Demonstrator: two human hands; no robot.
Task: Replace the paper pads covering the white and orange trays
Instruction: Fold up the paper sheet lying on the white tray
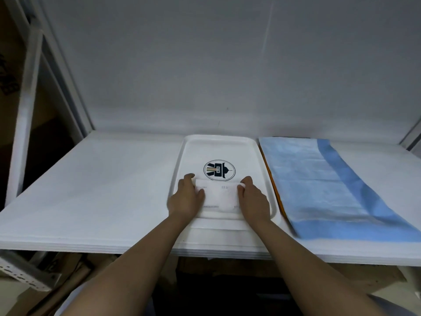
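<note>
A white tray (227, 144) with a round dark logo (219, 170) lies in the middle of the white table. A folded white paper pad (218, 197) rests on the tray's near half. My left hand (185, 199) grips the pad's left edge and my right hand (252, 200) grips its right edge. To the right, a blue paper pad (319, 183) covers the orange tray (276, 195), of which only a thin orange left edge shows.
The white table (102, 190) runs left of the tray, with its front edge close to me. A grey wall stands behind. A white shelf frame (25, 110) rises at the left. Cardboard and a perforated metal bracket (27, 274) lie below the table.
</note>
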